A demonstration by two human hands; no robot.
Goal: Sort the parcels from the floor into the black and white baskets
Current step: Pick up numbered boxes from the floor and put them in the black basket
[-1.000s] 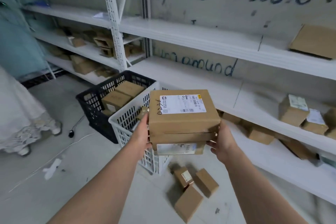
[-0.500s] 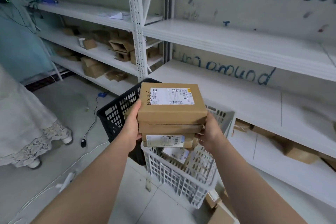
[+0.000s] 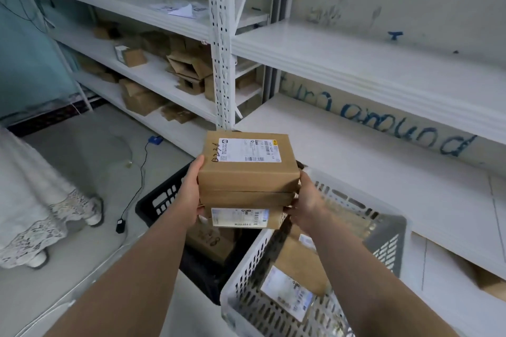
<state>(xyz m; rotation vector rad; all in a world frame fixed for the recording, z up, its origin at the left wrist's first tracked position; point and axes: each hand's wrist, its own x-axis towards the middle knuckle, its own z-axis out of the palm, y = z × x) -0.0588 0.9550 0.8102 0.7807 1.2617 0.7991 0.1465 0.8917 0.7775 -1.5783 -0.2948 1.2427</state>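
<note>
**Two hands, one stack above the baskets**

Both hands grasp a stack [image 3: 247, 172] of brown parcels from its sides. The left hand [image 3: 189, 194] lies against the left face with its thumb up along the top box, and the right hand [image 3: 306, 200] wraps round the right edge. The stack is in the air, over where the black basket [image 3: 161, 200] and the white basket [image 3: 246, 276] meet. One box [image 3: 212, 241] lies in the black basket and labelled boxes [image 3: 299, 265] lie in the white one. Shelves [image 3: 356, 63] stand behind.

Parcel stockroom: white shelving [image 3: 356, 63], cardboard boxes [image 3: 139, 98].
</note>
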